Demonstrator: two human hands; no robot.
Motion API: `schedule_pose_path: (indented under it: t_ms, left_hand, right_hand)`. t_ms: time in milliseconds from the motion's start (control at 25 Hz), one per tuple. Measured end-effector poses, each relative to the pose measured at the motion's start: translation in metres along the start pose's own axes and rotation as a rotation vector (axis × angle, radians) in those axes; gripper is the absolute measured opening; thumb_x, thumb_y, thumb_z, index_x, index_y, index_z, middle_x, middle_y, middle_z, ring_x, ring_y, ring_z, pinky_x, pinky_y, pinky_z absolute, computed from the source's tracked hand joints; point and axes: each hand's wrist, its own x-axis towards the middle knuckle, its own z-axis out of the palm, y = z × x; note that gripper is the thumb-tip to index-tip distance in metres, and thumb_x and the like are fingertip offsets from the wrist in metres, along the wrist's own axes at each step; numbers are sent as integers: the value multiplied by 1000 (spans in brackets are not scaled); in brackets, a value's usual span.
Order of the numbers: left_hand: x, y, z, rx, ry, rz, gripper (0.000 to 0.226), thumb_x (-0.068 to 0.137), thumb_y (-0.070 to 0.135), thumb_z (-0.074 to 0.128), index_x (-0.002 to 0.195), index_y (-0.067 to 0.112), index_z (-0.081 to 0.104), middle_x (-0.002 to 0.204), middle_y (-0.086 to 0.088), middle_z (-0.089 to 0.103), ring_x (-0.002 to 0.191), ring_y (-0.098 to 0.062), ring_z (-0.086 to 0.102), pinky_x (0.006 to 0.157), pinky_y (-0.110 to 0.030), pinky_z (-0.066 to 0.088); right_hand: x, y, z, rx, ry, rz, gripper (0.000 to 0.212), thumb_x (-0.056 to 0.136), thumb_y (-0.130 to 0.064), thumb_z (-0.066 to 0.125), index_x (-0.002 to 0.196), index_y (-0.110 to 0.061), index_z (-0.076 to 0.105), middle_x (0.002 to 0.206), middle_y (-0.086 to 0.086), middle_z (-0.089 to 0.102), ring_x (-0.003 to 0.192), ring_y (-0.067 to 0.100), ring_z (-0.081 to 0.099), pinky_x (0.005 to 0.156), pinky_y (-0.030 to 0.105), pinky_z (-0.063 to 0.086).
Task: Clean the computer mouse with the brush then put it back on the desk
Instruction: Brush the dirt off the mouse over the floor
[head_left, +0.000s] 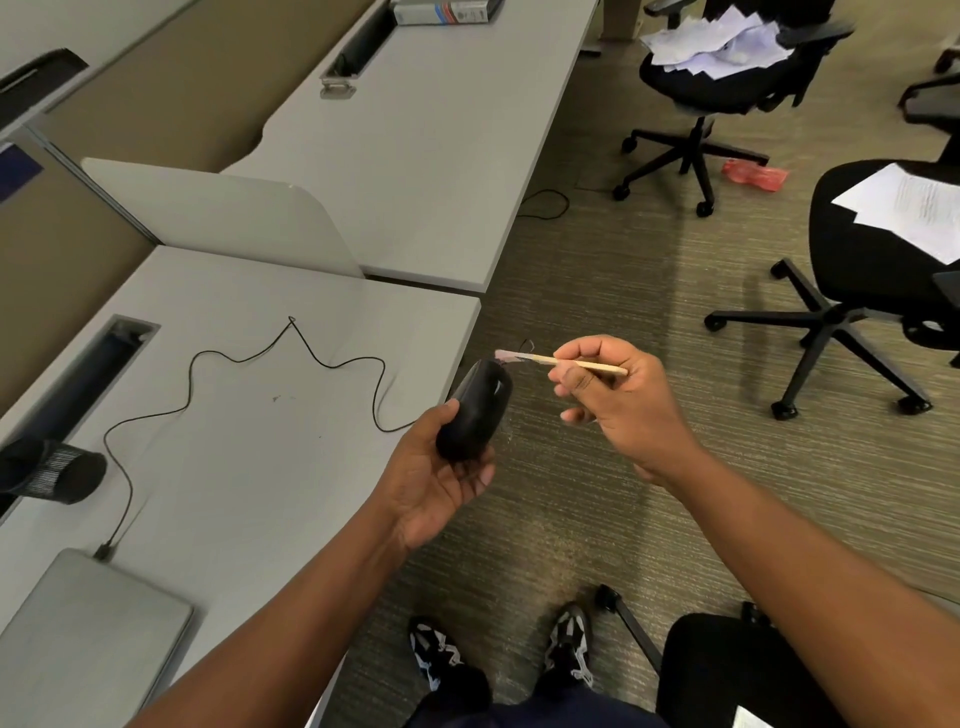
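The left hand (436, 488) holds the black computer mouse (475, 410) out past the right edge of the desk (249, 467), above the carpeted floor (597, 291), its fingers curled around the near end of the mouse and gripping it; the right hand (618, 400) pinches the wooden handle of a small brush (558, 360) between thumb and fingers, closed on it; the brush's pale bristles point left and sit just beside the far end of the mouse, though contact cannot be made out; a thin black cable (249, 358) snakes across the desk from the mouse toward a closed grey laptop (88, 639) at the near left; a black mesh pen holder (57, 475) lies on its side at the left edge; office chairs (852, 291) carrying loose papers stand on the floor at the far right.
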Motion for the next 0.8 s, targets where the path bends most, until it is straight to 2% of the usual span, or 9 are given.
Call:
schedule_pose_path:
  t_ms: [160,320,440,560,600,680,800]
  left_hand:
    - [0,-2,-4,12,-66,-72,62,82,36,73,134,6,56,109,-21,62,83,-25,65,68,-33,55]
    - [-1,-3,-7,-18,-167,-109,73,78,32,77,139,1,53,117,-25,63,87,-30,65,64,-31,55]
    - [0,-3,-8,-4,-190,-122,73,79,29,77,141,0,50,119,-28,66,95,-34,68,69,-32,59]
    - [2,-3,-7,13,-167,-91,69,80,27,80,139,4,54,121,-26,69,108,-37,68,82,-37,61]
    - [2,-2,-6,1,-150,-77,64,83,27,79,138,5,56,123,-25,70,113,-37,66,87,-37,60]
    - [1,-1,-4,-34,-102,-54,54,86,26,74,133,5,61,123,-23,69,115,-34,64,93,-37,56]
    - [0,0,-3,-58,-62,-30,52,86,27,71,131,3,64,118,-21,72,104,-29,69,88,-34,60]
  right_hand:
    - [-1,-6,3,-63,-111,17,21,94,-4,71,94,-23,78,104,24,71,86,24,66,70,32,61]
    - [1,-7,-5,-183,-72,68,21,89,-3,71,87,-23,78,98,16,74,79,24,66,76,48,61]
    - [-1,-11,-4,-247,-62,-2,15,92,-9,70,91,-22,77,92,19,74,73,26,67,72,51,62]
    - [-8,-15,5,-356,-134,-100,14,93,-11,70,93,-23,77,75,3,73,64,30,64,63,57,57]
    - [-11,-16,7,-375,-154,-110,15,92,-10,70,91,-24,77,71,-2,71,62,31,62,60,57,55]
    - [-14,-17,7,-396,-191,-109,18,89,-7,71,86,-23,77,69,0,70,60,35,60,55,52,52]
    - [-17,-21,1,-429,-264,-65,19,85,-1,70,81,-19,77,69,13,70,55,24,54,53,40,44]
